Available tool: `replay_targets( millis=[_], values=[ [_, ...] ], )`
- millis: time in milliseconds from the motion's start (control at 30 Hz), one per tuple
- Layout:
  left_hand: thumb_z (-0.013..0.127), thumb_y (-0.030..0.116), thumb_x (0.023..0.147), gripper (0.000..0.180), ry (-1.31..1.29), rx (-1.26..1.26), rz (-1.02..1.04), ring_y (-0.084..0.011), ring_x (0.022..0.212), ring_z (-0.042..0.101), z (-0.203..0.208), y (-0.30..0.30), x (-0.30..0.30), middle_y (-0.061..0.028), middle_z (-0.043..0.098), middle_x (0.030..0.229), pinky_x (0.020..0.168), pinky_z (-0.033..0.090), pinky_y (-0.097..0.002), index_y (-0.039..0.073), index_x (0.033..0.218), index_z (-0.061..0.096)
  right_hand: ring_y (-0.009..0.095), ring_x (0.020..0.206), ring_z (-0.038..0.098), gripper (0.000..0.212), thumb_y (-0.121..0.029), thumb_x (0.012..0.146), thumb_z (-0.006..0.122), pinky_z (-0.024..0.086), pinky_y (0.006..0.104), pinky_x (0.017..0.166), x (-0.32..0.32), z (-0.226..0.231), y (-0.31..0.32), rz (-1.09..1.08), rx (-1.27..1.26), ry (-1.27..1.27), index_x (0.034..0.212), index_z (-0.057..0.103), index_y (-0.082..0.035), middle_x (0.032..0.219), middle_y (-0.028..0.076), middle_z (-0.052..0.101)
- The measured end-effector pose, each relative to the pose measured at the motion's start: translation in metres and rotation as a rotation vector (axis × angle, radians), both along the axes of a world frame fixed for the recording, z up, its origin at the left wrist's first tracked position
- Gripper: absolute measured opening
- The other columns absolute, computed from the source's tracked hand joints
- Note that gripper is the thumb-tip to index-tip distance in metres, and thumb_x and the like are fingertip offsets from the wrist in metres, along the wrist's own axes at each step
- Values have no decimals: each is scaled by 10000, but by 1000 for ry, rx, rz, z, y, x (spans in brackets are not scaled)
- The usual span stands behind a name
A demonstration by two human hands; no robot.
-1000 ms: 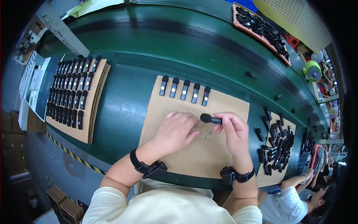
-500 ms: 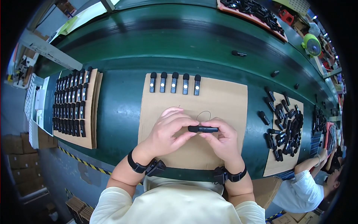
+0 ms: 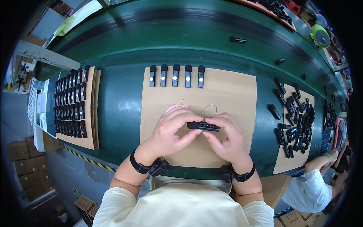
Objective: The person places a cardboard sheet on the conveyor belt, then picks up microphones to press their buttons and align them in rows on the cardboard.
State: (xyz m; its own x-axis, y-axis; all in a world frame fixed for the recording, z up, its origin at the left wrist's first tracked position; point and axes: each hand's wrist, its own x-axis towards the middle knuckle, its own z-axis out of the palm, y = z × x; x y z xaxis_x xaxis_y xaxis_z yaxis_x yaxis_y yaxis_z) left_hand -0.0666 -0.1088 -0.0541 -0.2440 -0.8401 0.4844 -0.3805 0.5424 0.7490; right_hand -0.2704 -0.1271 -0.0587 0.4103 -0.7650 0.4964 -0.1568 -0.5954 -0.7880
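Item in hand: small black oblong device (image 3: pixel 203 126), lying level, pinched at both ends between left hand (image 3: pixel 172 130) and right hand (image 3: pixel 223 136).

Left hand: fingers (image 3: pixel 177 115) curled narrow over the device's left end, thumb underneath, closed on it.

Right hand: fingertips (image 3: pixel 216 122) closed narrow on the device's right end, thumb below, gripping it.

Support beneath both hands: brown cardboard sheet (image 3: pixel 234 94) on green conveyor surface (image 3: pixel 121 98).

Beyond the fingertips, at the far edge of the sheet: row of five black devices (image 3: pixel 175 75), upright side by side, each with a pale dot, well apart from the hands.

Just past the fingertips: thin wire loop (image 3: pixel 209 110) lying on the cardboard, near the right hand; contact not discernible.

Left of the left-hand fingers, well apart: cardboard tray (image 3: pixel 90 113) packed with black devices in ordered rows (image 3: pixel 70 102).

Right of the right-hand fingers, well apart: second cardboard piece (image 3: pixel 281 160) carrying a loose heap of black devices (image 3: pixel 295 121).

Wrists: black strap on each (image 3: pixel 145 166), (image 3: pixel 236 174).

Lower right, past the right wrist: another person's arm in pale sleeve (image 3: pixel 308 191), separate from the hands described.
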Motion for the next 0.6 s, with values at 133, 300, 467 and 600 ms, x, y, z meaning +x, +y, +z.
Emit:
replay_targets(
  millis=[133,300,467,600],
  values=[
    [770,37,744,312,6,18,-9,-258,852,657,3,1,-1,-77,697,933,977,469,-460,55,1044,686,245,804,644,348,58,743,769,508,315,705,-1,-1,1,-35,5,0,1061,645,-5,933,131,682],
    [774,31,731,311,10,5,-22,-248,857,655,4,1,-1,-71,695,933,994,459,-469,62,1028,686,252,802,643,348,61,735,766,506,324,709,-1,0,-1,-30,-39,5,1052,639,-8,930,135,677],
    [781,28,720,310,-20,-31,-20,-243,855,655,4,1,-1,-69,697,935,1003,454,-474,70,1011,685,254,799,643,349,53,725,776,502,331,706,0,-2,0,-42,-66,3,1040,637,-10,926,136,677],
    [785,33,717,307,-30,-40,-19,-244,852,655,3,1,-1,-67,698,933,1003,454,-475,70,1005,685,253,804,644,343,51,725,777,501,333,703,0,-1,1,-43,-68,2,1032,639,-14,916,132,677]
  ],
)
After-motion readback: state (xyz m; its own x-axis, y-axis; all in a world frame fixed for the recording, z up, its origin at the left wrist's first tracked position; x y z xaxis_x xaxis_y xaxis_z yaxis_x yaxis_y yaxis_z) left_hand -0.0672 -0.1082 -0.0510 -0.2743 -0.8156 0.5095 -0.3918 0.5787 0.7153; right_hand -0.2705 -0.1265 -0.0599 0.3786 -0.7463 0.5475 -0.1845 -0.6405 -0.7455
